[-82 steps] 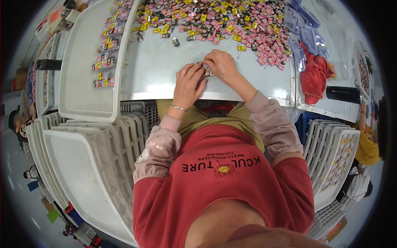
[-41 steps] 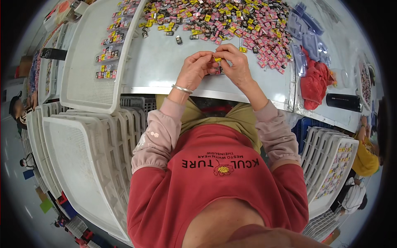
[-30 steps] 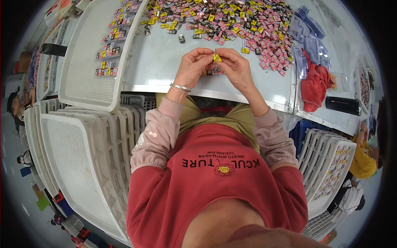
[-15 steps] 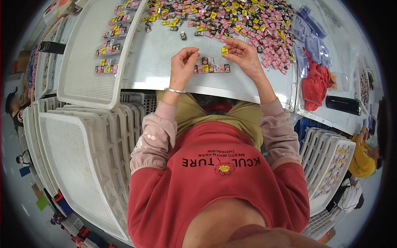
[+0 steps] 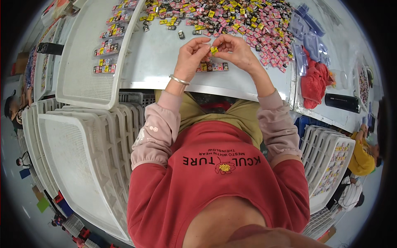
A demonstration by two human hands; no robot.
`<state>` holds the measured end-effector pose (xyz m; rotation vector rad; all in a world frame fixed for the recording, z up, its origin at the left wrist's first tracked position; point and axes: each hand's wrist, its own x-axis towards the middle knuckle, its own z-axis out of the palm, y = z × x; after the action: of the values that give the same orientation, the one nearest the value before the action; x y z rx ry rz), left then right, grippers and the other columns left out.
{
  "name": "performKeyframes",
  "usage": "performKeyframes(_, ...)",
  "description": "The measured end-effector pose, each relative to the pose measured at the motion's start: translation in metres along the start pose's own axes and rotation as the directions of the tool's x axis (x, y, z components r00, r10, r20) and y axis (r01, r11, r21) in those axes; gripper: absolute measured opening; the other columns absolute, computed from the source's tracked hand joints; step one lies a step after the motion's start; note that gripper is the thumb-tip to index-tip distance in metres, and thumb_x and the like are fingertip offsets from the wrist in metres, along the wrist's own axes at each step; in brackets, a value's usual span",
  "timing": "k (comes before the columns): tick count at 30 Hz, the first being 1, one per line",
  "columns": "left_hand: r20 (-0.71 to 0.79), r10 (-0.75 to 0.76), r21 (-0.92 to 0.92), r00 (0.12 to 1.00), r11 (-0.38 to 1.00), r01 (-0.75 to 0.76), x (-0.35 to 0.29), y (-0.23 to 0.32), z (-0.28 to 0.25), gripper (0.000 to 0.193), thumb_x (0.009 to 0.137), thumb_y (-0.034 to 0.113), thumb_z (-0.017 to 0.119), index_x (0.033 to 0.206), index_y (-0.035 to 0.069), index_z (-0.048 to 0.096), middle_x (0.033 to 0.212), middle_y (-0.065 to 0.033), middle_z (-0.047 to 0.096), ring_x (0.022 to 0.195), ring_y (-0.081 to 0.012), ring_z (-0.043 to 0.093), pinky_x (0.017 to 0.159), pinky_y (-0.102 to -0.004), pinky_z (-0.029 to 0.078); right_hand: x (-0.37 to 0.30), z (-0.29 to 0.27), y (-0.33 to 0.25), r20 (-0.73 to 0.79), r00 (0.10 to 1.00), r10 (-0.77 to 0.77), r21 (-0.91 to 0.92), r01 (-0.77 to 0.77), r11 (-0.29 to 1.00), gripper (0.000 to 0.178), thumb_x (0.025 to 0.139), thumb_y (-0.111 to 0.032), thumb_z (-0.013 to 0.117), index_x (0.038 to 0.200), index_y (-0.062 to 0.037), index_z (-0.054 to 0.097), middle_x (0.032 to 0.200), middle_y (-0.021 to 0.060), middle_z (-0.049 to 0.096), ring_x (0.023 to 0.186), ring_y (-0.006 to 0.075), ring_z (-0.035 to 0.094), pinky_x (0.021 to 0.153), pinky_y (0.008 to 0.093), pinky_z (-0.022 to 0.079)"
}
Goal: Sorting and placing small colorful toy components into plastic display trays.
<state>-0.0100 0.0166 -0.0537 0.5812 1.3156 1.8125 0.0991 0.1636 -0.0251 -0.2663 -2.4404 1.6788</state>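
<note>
One small yellow piece point(image 5: 214, 50) sits pinched between both hands, held just above the table point(image 5: 157, 62) near its front edge. Left hand point(image 5: 191, 56) has thumb & forefinger closed on the piece's left side; right hand point(image 5: 236, 53) closes its fingertips on the right side. Both grip the same piece, other fingers curled loosely.

Directly under the hands, a short row of pieces point(image 5: 211, 66) lies lined up side by side on the table, approx half a dozen, mixed colours. That looks like the finished part so far, a small share of the work as I judge it.

Beyond the hands, a big loose heap of pieces point(image 5: 240, 20), pink, yellow & dark, spreads across the far side of the table, w/ a few strays nearer. That's what's left, and it's most of the stock.

Containers: a white mesh tray point(image 5: 89, 62) lies at the left, touching the table edge; it holds several short rows of sorted pieces point(image 5: 108, 49) along its right side, rest of the mesh bare. More white trays point(image 5: 82, 153) are stacked below it by the person's left knee; can't tell if they hold anything. At the right, clear blister trays point(image 5: 306, 31) lie beside a red cloth point(image 5: 312, 80), and a dark cylinder point(image 5: 341, 102) rests nearer the edge. Another tray stack point(image 5: 328, 165) lower right holds small coloured bits.
</note>
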Motion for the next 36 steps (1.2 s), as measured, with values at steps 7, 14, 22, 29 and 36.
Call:
performKeyframes(7,-0.075,0.017,-0.097,0.997,0.995,-0.024,0.008,0.011,0.008,0.02,0.085,0.009,0.063,0.103,0.0,0.061,0.085,-0.004,0.063,0.069,-0.0106,0.06,0.062,-0.0227,0.051,0.008,0.011,0.009,-0.172,0.985,0.016,0.431,0.061,0.9,0.025,0.077,-0.002,0.068,0.102,0.0017,0.062,0.089,0.0033,0.064,0.078,0.0076,0.059,0.071,0.0207,0.05)
performKeyframes(14,-0.164,0.177,0.272,0.97,0.954,-0.128,-0.003,-0.005,0.006,0.018,0.082,0.009,0.064,0.098,0.0,0.062,0.087,-0.0074,0.064,0.073,-0.0155,0.062,0.063,-0.0277,0.05,0.005,0.015,0.031,-0.305,0.948,0.087,0.412,0.049,0.91,0.022,0.082,-0.005,0.065,0.103,-0.0001,0.063,0.091,0.0033,0.064,0.082,0.0089,0.059,0.07,0.0213,0.048)
performKeyframes(22,0.371,0.42,0.884,0.828,0.115,-0.454,-0.05,-0.041,-0.002,0.04,0.077,0.013,0.063,0.114,0.002,0.055,0.125,-0.0132,0.051,0.121,-0.0326,0.042,0.101,-0.0464,0.03,0.021,-0.003,0.047,0.159,0.987,-0.034,-0.256,0.074,0.964,0.011,0.072,-0.001,0.068,0.079,0.0018,0.06,0.075,0.0072,0.062,0.07,0.0152,0.061,0.063,0.0281,0.048)
performKeyframes(29,0.392,0.346,0.893,0.852,0.082,-0.443,-0.054,-0.041,-0.003,0.043,0.079,0.011,0.061,0.12,0.002,0.053,0.132,-0.0129,0.046,0.126,-0.0321,0.039,0.103,-0.0456,0.029,0.028,0.004,0.041,0.295,0.911,-0.29,-0.419,0.396,0.817,0.01,0.068,0.0,0.065,0.076,0.0014,0.061,0.075,0.0127,0.058,0.072,0.0309,0.059,0.061,0.0374,0.046)
performKeyframes(36,0.379,0.344,0.896,0.859,0.096,-0.434,-0.054,-0.042,-0.002,0.044,0.078,0.01,0.061,0.121,0.001,0.052,0.132,-0.0127,0.046,0.127,-0.0317,0.039,0.104,-0.0453,0.028,0.004,0.014,0.035,0.149,0.944,-0.294,-0.451,0.329,0.83,0.01,0.069,-0.001,0.063,0.079,0.0013,0.061,0.079,0.0119,0.058,0.073,0.0312,0.059,0.063,0.0376,0.047)
